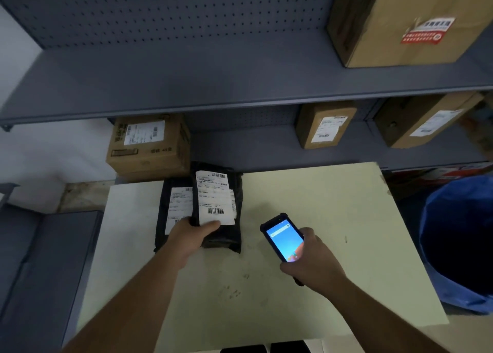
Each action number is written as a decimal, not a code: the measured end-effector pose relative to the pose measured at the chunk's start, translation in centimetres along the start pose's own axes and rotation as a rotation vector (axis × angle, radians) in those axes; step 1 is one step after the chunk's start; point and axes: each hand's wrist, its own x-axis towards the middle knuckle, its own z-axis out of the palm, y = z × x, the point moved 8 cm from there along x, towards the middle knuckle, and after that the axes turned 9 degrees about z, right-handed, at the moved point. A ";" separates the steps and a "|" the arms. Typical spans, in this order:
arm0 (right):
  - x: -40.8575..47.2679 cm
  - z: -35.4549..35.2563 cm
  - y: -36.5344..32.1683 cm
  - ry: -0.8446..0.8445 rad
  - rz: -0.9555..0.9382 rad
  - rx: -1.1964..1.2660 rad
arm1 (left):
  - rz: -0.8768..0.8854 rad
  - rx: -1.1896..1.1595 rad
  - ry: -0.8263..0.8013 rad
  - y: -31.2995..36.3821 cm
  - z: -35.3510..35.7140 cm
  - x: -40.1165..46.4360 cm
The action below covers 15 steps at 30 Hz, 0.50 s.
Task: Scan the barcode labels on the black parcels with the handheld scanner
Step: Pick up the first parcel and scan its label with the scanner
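Note:
Two black parcels lie at the far left of the pale table (333, 206). The right parcel (234, 192) carries a white barcode label (214, 196) and overlaps the left parcel (164, 219), which has its own white label. My left hand (193, 236) grips the near edge of the right parcel, thumb on the label's lower corner. To the right, my right hand (310, 256) holds the handheld scanner (282, 239), a black phone-like device with a lit blue screen facing up. The scanner's top end points toward the parcels.
A grey metal shelf unit (213, 96) stands behind the table with cardboard boxes (149, 144) (325, 124) (405, 22) on it. A blue bin (458, 243) stands at the right. A grey surface (40, 259) sits at the left.

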 end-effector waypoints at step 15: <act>-6.2 -5.6 -11.6 -0.217 -0.083 -0.121 | 0.155 -0.140 0.098 4.3 -1.7 -2.1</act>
